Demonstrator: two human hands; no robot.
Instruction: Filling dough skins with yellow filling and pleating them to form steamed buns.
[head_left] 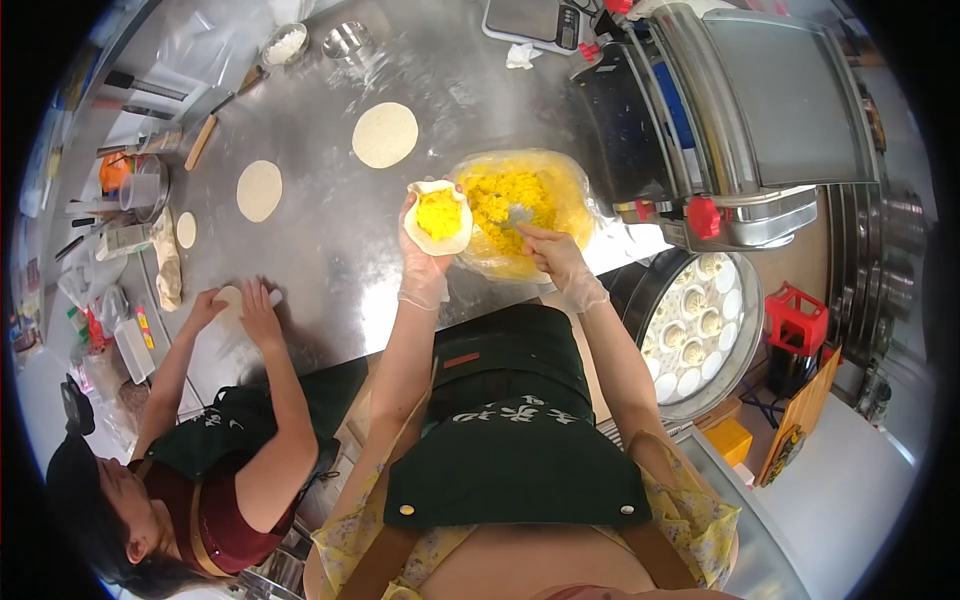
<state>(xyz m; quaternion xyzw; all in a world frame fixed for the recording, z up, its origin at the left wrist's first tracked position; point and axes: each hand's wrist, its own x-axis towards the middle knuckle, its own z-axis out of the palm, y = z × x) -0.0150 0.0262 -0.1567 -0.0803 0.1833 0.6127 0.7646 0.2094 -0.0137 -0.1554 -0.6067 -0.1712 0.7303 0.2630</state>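
Observation:
My left hand (424, 262), in a clear glove, cups a round dough wrapper (446, 246) heaped with yellow filling. Just to its right, a clear plastic bag (574, 205) lies spread open on the steel table, with a mass of crumbly yellow filling (498, 190) inside. My right hand (558, 262), also gloved, is closed round a small metal spatula (518, 216), whose blade rests in that filling; the handle is mostly hidden by my fingers. Two flat dough rounds, one farther off (385, 135) and one to the left (260, 191), lie on the table.
At left, a co-worker's hands (250, 308) press a dough piece beside a dough roll (166, 262). A dough-rolling machine (700, 120) stands at right, above a round steamer (735, 375) with shaped buns on white papers. Scale (535, 22) and bowls (347, 41) sit at the back.

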